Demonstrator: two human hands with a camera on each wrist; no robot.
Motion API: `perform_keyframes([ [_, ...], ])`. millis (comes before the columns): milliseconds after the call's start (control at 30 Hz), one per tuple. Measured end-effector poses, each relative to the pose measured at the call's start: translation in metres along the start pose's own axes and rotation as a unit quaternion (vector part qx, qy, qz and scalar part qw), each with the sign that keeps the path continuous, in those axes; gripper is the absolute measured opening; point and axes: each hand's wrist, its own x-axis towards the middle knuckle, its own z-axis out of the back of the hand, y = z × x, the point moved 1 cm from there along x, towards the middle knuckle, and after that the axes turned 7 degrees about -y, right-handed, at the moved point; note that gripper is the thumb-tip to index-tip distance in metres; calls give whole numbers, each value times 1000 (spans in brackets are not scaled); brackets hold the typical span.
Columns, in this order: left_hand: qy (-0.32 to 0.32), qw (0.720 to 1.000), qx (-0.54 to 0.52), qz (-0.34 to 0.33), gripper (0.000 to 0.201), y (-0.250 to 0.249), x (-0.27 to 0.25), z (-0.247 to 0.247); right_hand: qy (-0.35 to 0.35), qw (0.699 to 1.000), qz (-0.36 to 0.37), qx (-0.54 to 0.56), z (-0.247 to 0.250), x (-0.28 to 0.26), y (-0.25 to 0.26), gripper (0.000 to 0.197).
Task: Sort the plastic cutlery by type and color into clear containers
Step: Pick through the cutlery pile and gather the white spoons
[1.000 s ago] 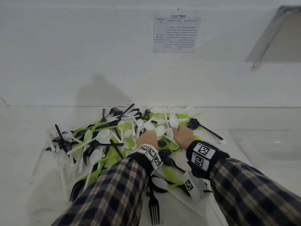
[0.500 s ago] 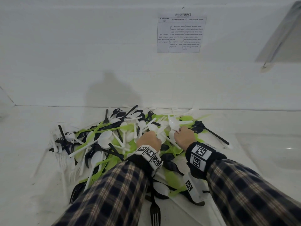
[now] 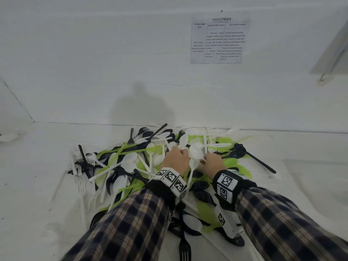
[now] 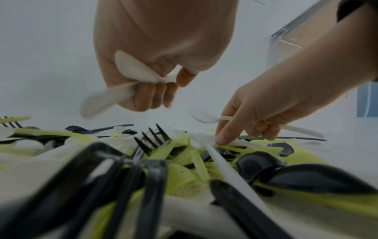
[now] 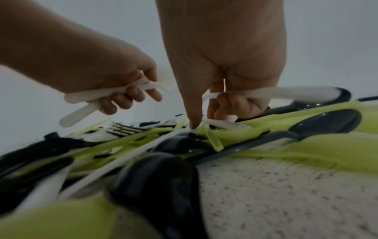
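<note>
A heap of white, black and green plastic cutlery (image 3: 150, 166) lies on the white surface. My left hand (image 3: 177, 150) hovers over the heap's middle and grips a bunch of white spoons (image 4: 132, 69) in a fist. My right hand (image 3: 205, 159) is just to its right. Its curled fingers hold a white spoon (image 5: 286, 93), and its straight index finger (image 5: 194, 118) presses down on another white piece (image 4: 206, 139) in the heap. From the head view the fingers of both hands are hidden behind their backs.
The heap reaches back to the white wall, where a printed sheet (image 3: 218, 40) hangs. A black fork (image 3: 184, 249) lies nearest me between my sleeves. A long black spoon (image 3: 252, 157) sticks out to the right. A white spoon (image 3: 9, 136) lies apart at far left.
Both hands have crept a little farther back into the heap and closer together. White spoons stay in both hands.
</note>
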Motion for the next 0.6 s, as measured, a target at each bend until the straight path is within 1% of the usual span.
perform_keyframes([
  [33,-3,1000,4,-3,34,0,1,0,5,1000,5,-10,-1,0,1,38],
  [133,-15,1000,-9,-6,34,0,1,1,12,999,13,-28,3,-2,4,21],
  [200,-7,1000,-10,-1,35,0,0,3,11,1000,7,-14,7,-4,5,18],
  [267,9,1000,0,10,34,0,-1,3,-5,1000,1,22,11,-6,6,17],
  [333,31,999,21,11,27,0,-1,-1,-30,997,-12,67,17,-8,7,17],
  [367,45,998,47,8,24,0,-2,-4,-45,994,-29,100,20,-9,7,19],
  [433,75,992,104,-4,26,-1,-5,-9,-73,980,-59,175,27,-8,5,26],
  [467,89,989,121,-13,27,-2,-7,-12,-88,972,-66,207,30,-8,2,25],
  [533,106,985,135,-31,20,-3,-10,-17,-118,956,-73,259,38,-8,-4,13],
  [600,104,982,154,-28,30,-3,-14,-20,-138,948,-78,275,44,-8,-10,7],
])
